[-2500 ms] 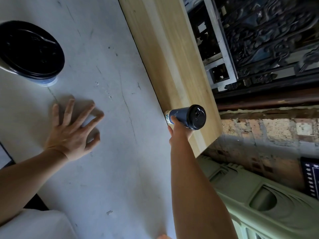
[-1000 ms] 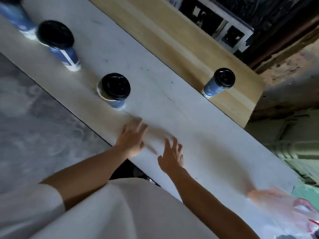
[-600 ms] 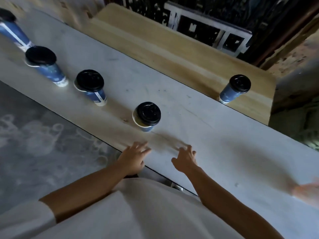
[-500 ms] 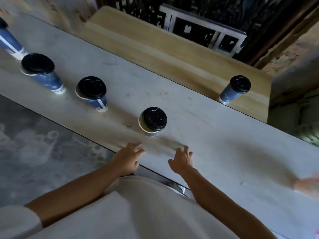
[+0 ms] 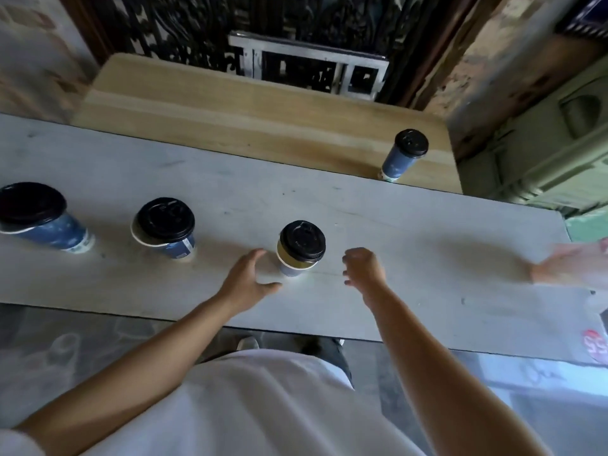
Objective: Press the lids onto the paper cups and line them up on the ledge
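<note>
Centre of frame: a lidded cup [image 5: 291, 261] on the table [image 5: 427, 232], flanked by the left hand [image 5: 245, 283] — fingers spread, empty — and the right hand [image 5: 363, 268], loosely curled, empty; probably light and crushable, best gripped gently below the lid [image 5: 302, 240].

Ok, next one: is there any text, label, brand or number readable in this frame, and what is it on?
"55" (possibly "SS"): white characters on the red sticker at the frame's right edge, tilted and partly cut off.
White label strip on the middle table cup: too blurred to read.
Embossed marks on its lid, as on the other lids: unreadable.
Nothing else is legible.
</note>
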`<state>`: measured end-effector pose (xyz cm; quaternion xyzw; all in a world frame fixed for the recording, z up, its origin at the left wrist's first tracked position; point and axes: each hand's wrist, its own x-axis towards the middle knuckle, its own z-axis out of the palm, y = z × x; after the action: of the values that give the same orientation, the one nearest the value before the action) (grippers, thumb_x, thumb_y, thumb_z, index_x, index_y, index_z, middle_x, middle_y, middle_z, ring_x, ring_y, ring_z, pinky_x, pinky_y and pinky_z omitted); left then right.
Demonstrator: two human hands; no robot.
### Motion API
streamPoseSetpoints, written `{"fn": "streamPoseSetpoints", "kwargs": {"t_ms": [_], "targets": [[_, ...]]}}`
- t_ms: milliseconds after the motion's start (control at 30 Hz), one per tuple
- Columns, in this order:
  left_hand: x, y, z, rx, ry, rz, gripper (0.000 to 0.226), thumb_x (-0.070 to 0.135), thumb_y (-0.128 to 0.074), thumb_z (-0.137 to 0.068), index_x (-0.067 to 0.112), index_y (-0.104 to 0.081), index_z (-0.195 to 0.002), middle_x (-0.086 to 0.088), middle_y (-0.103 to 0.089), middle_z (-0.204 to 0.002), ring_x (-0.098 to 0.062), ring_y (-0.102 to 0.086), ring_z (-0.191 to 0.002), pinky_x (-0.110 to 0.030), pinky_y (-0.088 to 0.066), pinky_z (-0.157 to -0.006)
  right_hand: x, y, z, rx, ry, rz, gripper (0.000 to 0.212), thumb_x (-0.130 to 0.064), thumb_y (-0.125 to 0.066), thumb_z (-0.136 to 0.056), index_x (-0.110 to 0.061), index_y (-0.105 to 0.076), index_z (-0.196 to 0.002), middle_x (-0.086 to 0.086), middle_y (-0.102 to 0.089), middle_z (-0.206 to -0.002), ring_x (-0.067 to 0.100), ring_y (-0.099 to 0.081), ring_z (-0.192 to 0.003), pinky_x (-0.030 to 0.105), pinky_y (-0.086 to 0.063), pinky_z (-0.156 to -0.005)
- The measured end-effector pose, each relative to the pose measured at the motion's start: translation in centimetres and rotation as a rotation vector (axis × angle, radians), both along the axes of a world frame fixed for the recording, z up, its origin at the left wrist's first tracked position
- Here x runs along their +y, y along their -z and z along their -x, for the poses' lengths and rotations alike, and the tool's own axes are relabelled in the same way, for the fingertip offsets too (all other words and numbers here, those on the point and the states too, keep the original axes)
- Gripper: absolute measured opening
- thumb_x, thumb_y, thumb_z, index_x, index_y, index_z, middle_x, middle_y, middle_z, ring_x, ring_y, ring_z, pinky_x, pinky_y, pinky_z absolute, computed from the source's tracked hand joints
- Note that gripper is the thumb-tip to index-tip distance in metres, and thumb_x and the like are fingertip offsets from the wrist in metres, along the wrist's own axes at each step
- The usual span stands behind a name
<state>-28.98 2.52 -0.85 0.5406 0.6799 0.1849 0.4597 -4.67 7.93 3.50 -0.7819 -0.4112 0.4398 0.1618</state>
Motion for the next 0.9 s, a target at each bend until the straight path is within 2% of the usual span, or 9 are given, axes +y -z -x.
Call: {"fn": "streamPoseSetpoints", "kwargs": {"t_ms": [67,133,233,300,367,433,600,767,900], "targets": [[0.7,-0.8,-0.9,-0.139,-0.036,-0.026,0.114,0.036,-0.094,-0.064,0.025,-0.027,-0.156,-0.003,-0.030,-0.158,-0.021,-0.050,-0.127,-0.038,-0.047,-0.103,1.0,-2.6,0.0,-0.038,-0.060,-0.129,0.031,-0.029,-0.066,-0.088,-0.024,-0.067,-0.118,-0.002,-0.069,-0.103,0.028,-0.070,-0.098,0.043,-0.057,-0.090],[1.4,-1.0,-1.4,-0.184,-0.012,-0.068,0.138,0.051,-0.094,-0.048,0.032,-0.014,-0.158,-0.002,-0.024,-0.161,-0.022,-0.044,-0.136,-0.043,-0.044,-0.110,1.6,-4.8,0.8,-0.012,-0.261,-0.178,0.049,-0.039,-0.072,-0.086,-0.032,-0.059,-0.133,-0.005,-0.063,-0.123,0.021,-0.064,-0.109,0.039,-0.053,-0.093],[2.5,-0.6,-2.0,-0.220,0.022,-0.103,0.147,0.060,-0.091,-0.039,0.031,-0.011,-0.158,-0.005,-0.034,-0.159,-0.023,-0.041,-0.143,-0.048,-0.039,-0.117,1.9,-6.9,2.7,-0.080,-0.599,-0.191,0.075,-0.039,-0.077,-0.083,-0.038,-0.042,-0.149,-0.002,-0.045,-0.148,0.019,-0.043,-0.134,0.040,-0.038,-0.112],[3.2,-0.2,-2.5,-0.323,0.054,-0.136,0.135,0.054,-0.094,-0.042,0.035,-0.022,-0.154,0.003,-0.049,-0.150,-0.015,-0.048,-0.138,-0.043,-0.041,-0.116,1.8,-7.5,3.9,-0.149,-0.744,-0.170,0.082,-0.039,-0.077,-0.083,-0.037,-0.035,-0.153,0.000,-0.038,-0.155,0.023,-0.032,-0.142,0.038,-0.031,-0.115],[3.5,0.5,-2.9,-0.351,0.065,-0.198,0.110,0.050,-0.095,-0.046,0.057,-0.035,-0.138,0.023,-0.059,-0.135,-0.001,-0.056,-0.127,-0.032,-0.047,-0.109,1.6,-7.6,4.6,-0.194,-0.811,-0.127,0.083,-0.039,-0.074,-0.085,-0.035,-0.030,-0.156,0.000,-0.035,-0.156,0.026,-0.028,-0.142,0.038,-0.030,-0.112],[3.7,0.6,-3.1,-0.334,0.016,-0.201,0.097,0.051,-0.094,-0.048,0.069,-0.040,-0.125,0.035,-0.061,-0.124,0.007,-0.059,-0.118,-0.024,-0.051,-0.100,1.6,-7.4,5.1,-0.222,-0.821,-0.111,0.082,-0.037,-0.072,-0.087,-0.032,-0.029,-0.156,0.001,-0.035,-0.156,0.027,-0.027,-0.140,0.036,-0.030,-0.110],[3.2,-0.1,-3.3,-0.281,0.001,-0.217,0.084,0.057,-0.090,-0.052,0.073,-0.039,-0.116,0.052,-0.055,-0.111,0.025,-0.054,-0.102,0.001,-0.043,-0.079,1.7,-7.2,5.4,-0.272,-0.821,-0.156,0.082,-0.032,-0.078,-0.083,-0.028,-0.036,-0.153,0.005,-0.039,-0.148,0.028,-0.030,-0.136,0.036,-0.034,-0.107],[3.1,0.0,-3.3,-0.286,-0.026,-0.224,0.080,0.049,-0.094,-0.053,0.054,-0.049,-0.118,0.037,-0.064,-0.107,0.016,-0.059,-0.098,-0.002,-0.044,-0.075,2.2,-8.7,5.5,-0.289,-0.791,-0.325,0.086,-0.026,-0.081,-0.075,-0.026,-0.041,-0.151,0.004,-0.037,-0.141,0.025,-0.030,-0.132,0.035,-0.040,-0.105],[3.2,0.2,-3.4,-0.282,-0.032,-0.216,0.081,0.047,-0.095,-0.057,0.042,-0.050,-0.125,0.024,-0.067,-0.112,0.006,-0.062,-0.103,-0.015,-0.051,-0.081,2.2,-10.2,5.5,-0.311,-0.770,-0.521,0.090,-0.027,-0.082,-0.071,-0.028,-0.039,-0.150,0.000,-0.036,-0.139,0.022,-0.031,-0.125,0.028,-0.038,-0.091]]}}
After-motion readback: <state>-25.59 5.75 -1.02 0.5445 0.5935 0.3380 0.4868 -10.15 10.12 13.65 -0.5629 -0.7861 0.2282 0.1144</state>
